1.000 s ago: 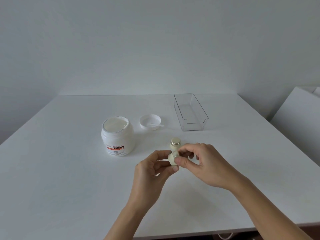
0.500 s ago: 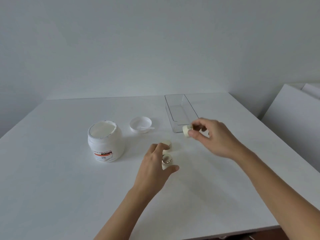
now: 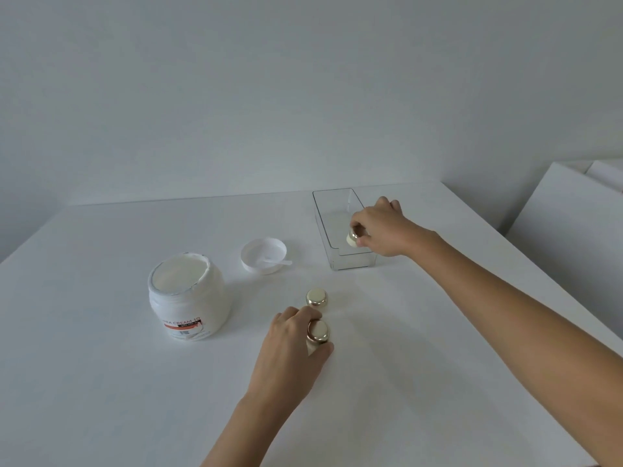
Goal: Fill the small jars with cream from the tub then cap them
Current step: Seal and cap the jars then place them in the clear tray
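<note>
The open white plastic cream tub [image 3: 188,298] reads "CREAM 10" above an orange stripe; smaller print is illegible. The left hand [image 3: 290,345] grips a gold-capped small cream jar [image 3: 317,333] on the white bench [image 3: 101,382], just beside another capped jar [image 3: 317,298]. The right hand [image 3: 384,230], half a second ago short of the clear rectangular plastic tray [image 3: 350,261], now pinches a third capped jar [image 3: 353,237] inside it. Bare bench lies toward the near edge.

Your left hand [image 3: 292,345] and right hand [image 3: 382,230] are both bare, with no gloves, rings or watch showing. Your forearms are uncovered along all of their visible length; no sleeve edge comes into view. Your fingernails look short and unpainted where they can be made out.
</note>
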Motion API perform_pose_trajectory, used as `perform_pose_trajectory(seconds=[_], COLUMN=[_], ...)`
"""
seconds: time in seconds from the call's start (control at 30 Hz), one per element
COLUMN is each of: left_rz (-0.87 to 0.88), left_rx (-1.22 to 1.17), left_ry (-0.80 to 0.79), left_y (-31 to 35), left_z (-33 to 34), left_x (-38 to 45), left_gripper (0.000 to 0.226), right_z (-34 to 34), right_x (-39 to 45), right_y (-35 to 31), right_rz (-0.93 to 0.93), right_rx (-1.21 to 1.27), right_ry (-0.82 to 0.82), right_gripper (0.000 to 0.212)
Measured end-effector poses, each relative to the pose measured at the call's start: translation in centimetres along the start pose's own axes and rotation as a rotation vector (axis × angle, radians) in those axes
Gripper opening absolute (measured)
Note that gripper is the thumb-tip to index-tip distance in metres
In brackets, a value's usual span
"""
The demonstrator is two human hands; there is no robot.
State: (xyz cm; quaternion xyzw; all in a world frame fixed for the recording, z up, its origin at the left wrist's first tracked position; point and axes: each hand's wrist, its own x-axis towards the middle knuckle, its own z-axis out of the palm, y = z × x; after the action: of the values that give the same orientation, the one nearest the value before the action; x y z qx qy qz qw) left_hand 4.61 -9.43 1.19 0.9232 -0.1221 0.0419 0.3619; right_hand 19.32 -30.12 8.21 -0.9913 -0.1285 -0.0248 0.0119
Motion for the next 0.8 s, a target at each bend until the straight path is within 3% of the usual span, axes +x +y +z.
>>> perform_pose_trajectory(seconds=[0.23,0.63,0.7,0.8], left_rz=[-0.015,0.005,0.006,-0.001], left_rx=[-0.053,-0.111,-0.11,-0.107], left_ry=[0.019,0.065,0.067,0.077], left_y=[-0.3,-0.4,-0.3,-0.4], left_z=[-0.2,-0.2,-0.4,-0.7], left_x=[0.2,0.2,0.2,0.3], left_gripper=[0.028,0.026,0.026,0.024], right_z=[0.8,0.7,0.1,-0.6], right_x=[1.5,1.5,1.1,-0.5], right_y=[-0.6,-0.9,-1.1,-2.3], right_rz=[-0.035,-0.009,0.004,-0.073], right_rx=[-0.238,-0.254,-0.23,-0.052], right_ry=[-0.089,-0.139,-0.058,0.235], right_gripper=[0.003,0.01,0.021,0.015])
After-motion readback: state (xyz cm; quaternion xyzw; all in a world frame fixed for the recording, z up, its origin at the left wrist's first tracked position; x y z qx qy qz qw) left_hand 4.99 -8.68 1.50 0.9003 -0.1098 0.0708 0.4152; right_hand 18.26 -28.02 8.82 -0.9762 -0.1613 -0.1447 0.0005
